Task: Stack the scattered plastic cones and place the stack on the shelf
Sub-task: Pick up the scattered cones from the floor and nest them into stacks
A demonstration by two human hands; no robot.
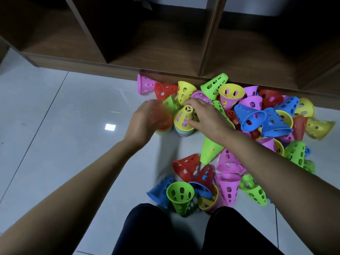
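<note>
My left hand (145,122) is cupped around the red-topped stack (161,124), fingers curled about its top cone, though that part is blurred and I cannot make out each finger. My right hand (207,116) grips the yellow-topped stack (184,119) just beside it, thumb against the near side and fingers curled over the far side near the tip. Both stacks stand upright on the white tiled floor (55,107), touching or nearly so, with bands of coloured rims showing at their bases. Loose cones (257,116) in pink, blue, green, red and yellow lie in a heap to the right and in front of my knees (147,232). The wooden shelf (117,61) stands just beyond the heap, its low compartments dark.
</note>
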